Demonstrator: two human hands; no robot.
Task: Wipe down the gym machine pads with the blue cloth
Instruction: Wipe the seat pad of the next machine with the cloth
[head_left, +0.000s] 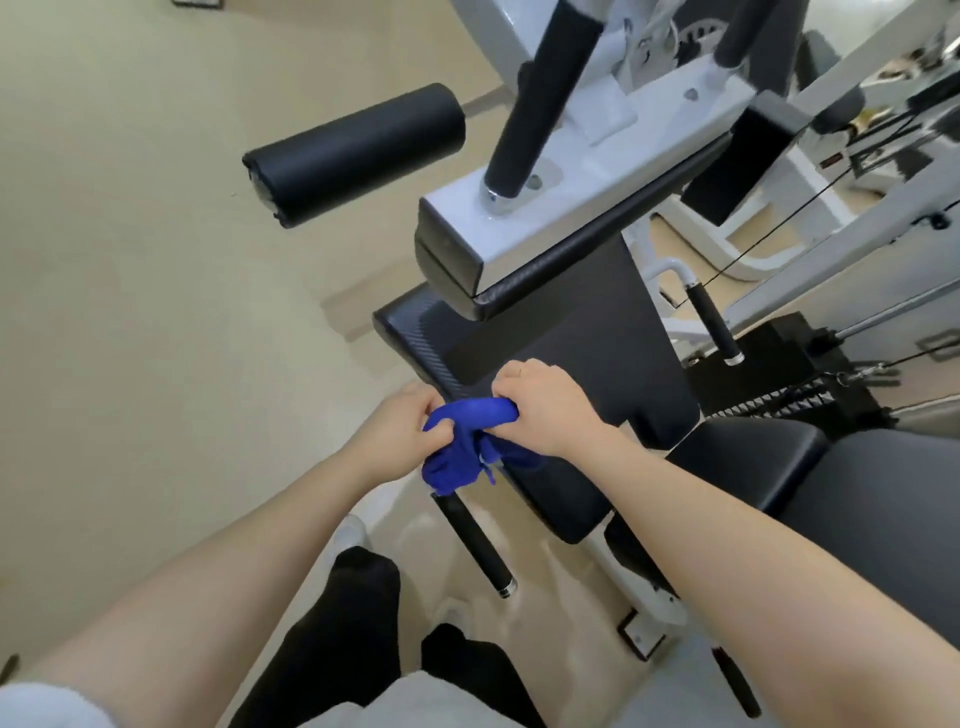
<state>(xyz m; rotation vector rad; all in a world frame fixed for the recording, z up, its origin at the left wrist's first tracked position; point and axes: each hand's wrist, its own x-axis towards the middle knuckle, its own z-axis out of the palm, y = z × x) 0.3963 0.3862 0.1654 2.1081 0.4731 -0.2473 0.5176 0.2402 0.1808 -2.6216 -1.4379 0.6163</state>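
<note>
Two hands work one blue cloth (462, 441) just above the near-left edge of a black pad (566, 374) on the gym machine. The left hand (395, 428) has its fingers curled into the bunched lower part of the cloth, and the right hand (540, 405) grips the upper roll of it with its knuckles up, so both are clamped on the fabric, which is drawn between them; loose folds hang down off the pad's edge. Above the pad a white steel arm (571, 171) carries black padded posts, and a black foam roller (358, 150) sticks out to the left over the beige floor (156, 312). A second black seat pad (810, 483) lies to the right (beside cables and a weight stack). No brand name or writing can be read anywhere on the machine.
</note>
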